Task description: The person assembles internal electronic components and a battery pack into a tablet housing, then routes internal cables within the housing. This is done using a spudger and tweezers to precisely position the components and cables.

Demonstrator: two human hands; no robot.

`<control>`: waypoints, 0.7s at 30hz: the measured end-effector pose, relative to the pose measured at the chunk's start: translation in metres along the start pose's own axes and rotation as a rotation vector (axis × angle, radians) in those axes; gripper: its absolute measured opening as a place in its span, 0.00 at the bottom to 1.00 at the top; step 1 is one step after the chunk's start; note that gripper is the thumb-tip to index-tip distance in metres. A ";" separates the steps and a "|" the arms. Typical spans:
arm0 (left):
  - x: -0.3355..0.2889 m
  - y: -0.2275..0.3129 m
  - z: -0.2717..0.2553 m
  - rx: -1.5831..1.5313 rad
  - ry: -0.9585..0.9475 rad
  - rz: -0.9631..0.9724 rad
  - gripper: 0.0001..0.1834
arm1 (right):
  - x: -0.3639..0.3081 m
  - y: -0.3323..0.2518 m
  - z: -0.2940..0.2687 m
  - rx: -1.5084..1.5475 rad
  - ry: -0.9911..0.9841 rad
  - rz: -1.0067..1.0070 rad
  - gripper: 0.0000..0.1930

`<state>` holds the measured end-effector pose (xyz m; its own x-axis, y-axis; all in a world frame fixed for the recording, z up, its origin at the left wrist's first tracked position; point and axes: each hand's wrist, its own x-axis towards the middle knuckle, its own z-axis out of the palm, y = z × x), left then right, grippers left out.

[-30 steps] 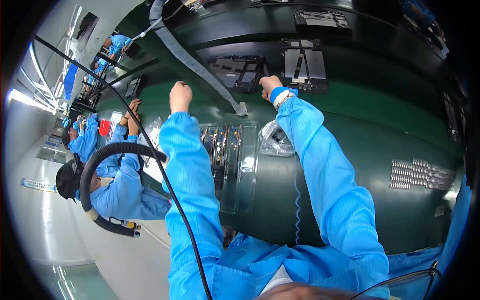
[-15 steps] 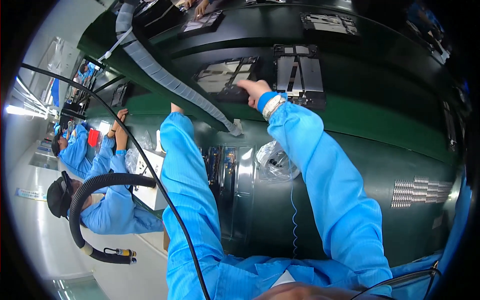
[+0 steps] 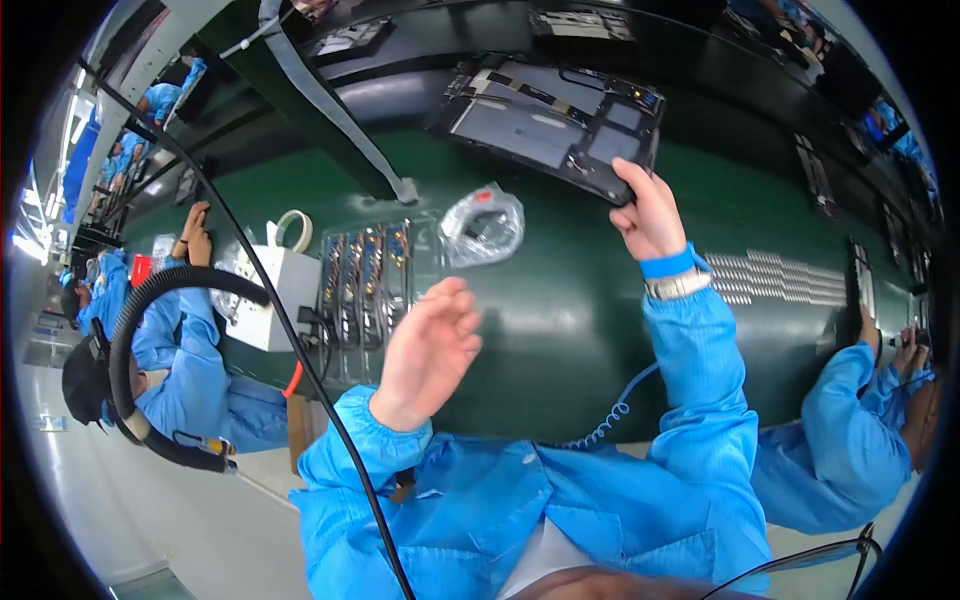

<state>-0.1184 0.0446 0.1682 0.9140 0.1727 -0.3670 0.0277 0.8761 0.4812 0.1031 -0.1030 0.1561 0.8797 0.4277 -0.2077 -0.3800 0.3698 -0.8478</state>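
My right hand (image 3: 650,208) grips the near right corner of an opened tablet-like device (image 3: 525,132), thumb on top. The device is flat and black-framed, with grey battery panels and a dark ribbon strip across it. It is tilted above the far part of the green bench. My left hand (image 3: 432,345) hovers in front of my chest, palm partly turned inward, fingers loosely bent and nothing in them. Nearest to it is a clear tray (image 3: 345,300) of several narrow circuit boards. A blue band and a pale strap circle my right wrist.
A clear plastic bag (image 3: 484,226) lies beyond my left hand. Rows of small metallic pieces (image 3: 775,278) sit at right. A white box (image 3: 268,300) and tape roll (image 3: 292,232) stand left, near a black hose (image 3: 135,330). A green post (image 3: 325,115) rises behind; co-workers sit on both sides.
My right hand has taken hold of a device and lifted it off the far surface. My left hand has drawn back toward my chest. The view has shifted to the right.
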 end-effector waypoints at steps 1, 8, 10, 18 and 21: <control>-0.007 -0.011 0.022 0.105 0.046 0.032 0.12 | -0.019 -0.003 -0.014 0.073 -0.042 0.032 0.05; 0.027 -0.021 -0.002 1.678 -0.317 0.468 0.08 | -0.100 0.017 -0.079 0.146 -0.053 0.040 0.05; 0.025 -0.013 -0.010 1.551 -0.167 0.357 0.07 | -0.117 0.020 -0.081 0.091 0.095 0.056 0.03; -0.047 -0.094 -0.038 0.259 -0.099 -0.518 0.19 | -0.153 0.064 -0.127 -0.042 0.034 0.271 0.11; -0.051 -0.116 -0.059 0.149 -0.051 -0.445 0.19 | -0.152 0.070 -0.146 -0.231 -0.120 0.330 0.18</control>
<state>-0.1918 -0.0394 0.0838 0.8187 -0.2306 -0.5259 0.4757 0.7853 0.3962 -0.0161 -0.2625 0.0567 0.6768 0.5904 -0.4398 -0.5500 0.0084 -0.8351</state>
